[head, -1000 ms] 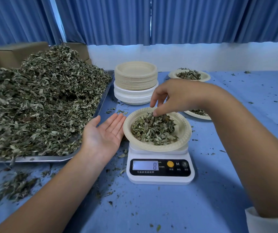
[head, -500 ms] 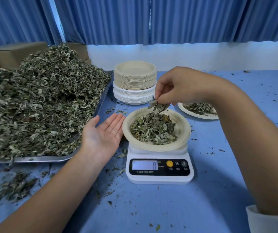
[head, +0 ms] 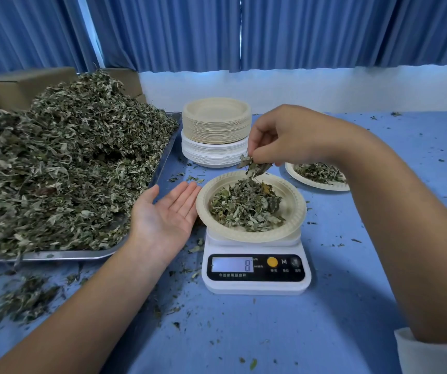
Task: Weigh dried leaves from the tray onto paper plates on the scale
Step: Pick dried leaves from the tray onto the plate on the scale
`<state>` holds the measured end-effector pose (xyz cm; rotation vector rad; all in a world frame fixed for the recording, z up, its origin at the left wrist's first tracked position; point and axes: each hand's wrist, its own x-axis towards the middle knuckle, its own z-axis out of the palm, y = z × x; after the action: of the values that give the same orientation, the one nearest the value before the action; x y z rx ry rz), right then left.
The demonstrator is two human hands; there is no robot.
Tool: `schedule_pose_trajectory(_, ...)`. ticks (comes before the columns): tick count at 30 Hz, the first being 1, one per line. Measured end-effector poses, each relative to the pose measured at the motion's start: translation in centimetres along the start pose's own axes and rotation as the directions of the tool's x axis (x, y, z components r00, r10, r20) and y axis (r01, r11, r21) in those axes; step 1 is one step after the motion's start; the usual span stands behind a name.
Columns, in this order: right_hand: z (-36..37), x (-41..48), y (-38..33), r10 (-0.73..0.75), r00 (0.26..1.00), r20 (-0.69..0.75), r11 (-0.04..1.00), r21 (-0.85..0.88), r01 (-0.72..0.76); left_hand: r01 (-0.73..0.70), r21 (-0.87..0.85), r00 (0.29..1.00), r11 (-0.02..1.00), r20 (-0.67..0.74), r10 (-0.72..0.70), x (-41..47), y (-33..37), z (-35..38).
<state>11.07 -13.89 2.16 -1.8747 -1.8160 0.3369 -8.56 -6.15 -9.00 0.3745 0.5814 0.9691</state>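
A cream paper plate (head: pixel 292 211) holding a small heap of dried leaves (head: pixel 244 209) sits on the white scale (head: pixel 256 271), whose display reads 8. My right hand (head: pixel 289 136) hovers above the plate's far rim and pinches a small tuft of leaves (head: pixel 253 166) between thumb and fingertips. My left hand (head: pixel 165 214) lies palm up and flat beside the plate's left rim, holding nothing. A metal tray (head: pixel 163 163) on the left carries a big pile of dried leaves (head: pixel 55 168).
Behind the scale stands a stack of paper plates (head: pixel 217 130). A filled plate (head: pixel 322 176) lies at the right, partly hidden by my right arm. Leaf crumbs litter the blue table (head: pixel 270 333). Cardboard boxes (head: pixel 20 87) sit behind the tray.
My right hand has risen from the leaves on the plate, lifting a small pinch of them upward. The left hand has stayed in place, and the display still reads 8.
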Motion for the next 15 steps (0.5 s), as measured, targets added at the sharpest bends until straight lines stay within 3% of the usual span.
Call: schedule_pose_trajectory(15, 4.2, 1.1, -2.6, -0.146, 0.983, -0.113, 0.979, 0.129, 0.161, 0.054, -0.095, 0.998, 0.994, -0.017, -0.056, 0.0, -0.2, 0.1)
